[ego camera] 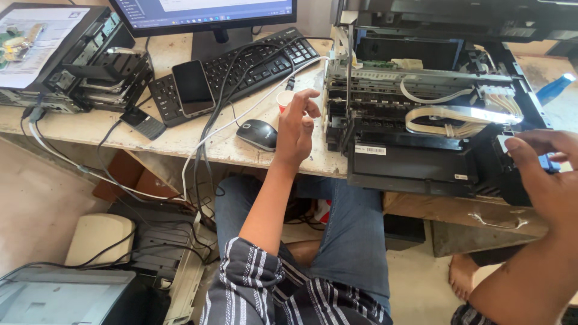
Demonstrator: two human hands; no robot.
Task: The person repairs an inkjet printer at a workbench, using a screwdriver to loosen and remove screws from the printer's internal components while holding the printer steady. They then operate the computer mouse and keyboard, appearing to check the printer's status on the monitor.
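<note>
Printer (421, 120) is seen opened up on the table (108, 129): top cover off or raised, internals exposed, white ribbon cables (448, 114) loose across the middle, tube bundle (503, 99) visible toward the printer's right end. So teardown is judged well along; reassembly is judged not begun, since nothing is closed back up. Right hand (545, 174) is placed at the printer's front right corner, fingers curled around a dark block (494, 162) there, with a small blue piece (546, 162) showing under the fingertips; whether that block is gripped firmly or only touched cannot be told. Left hand (296, 129) is held just left of the printer, relaxed and half open, nothing grasped; a small red paper cup (285, 99) sits right behind it, apparently not touched. Further left of the printer: mouse (257, 134), keyboard (241, 66) with a phone (192, 87) laid on it, monitor (205, 15) lit. A second dismantled unit (102, 72) is parked far left of the printer. Below the table left of the printer, more printer casings (72, 289) are lying on the floor. Remaining work is judged to be at the right corner part.
</note>
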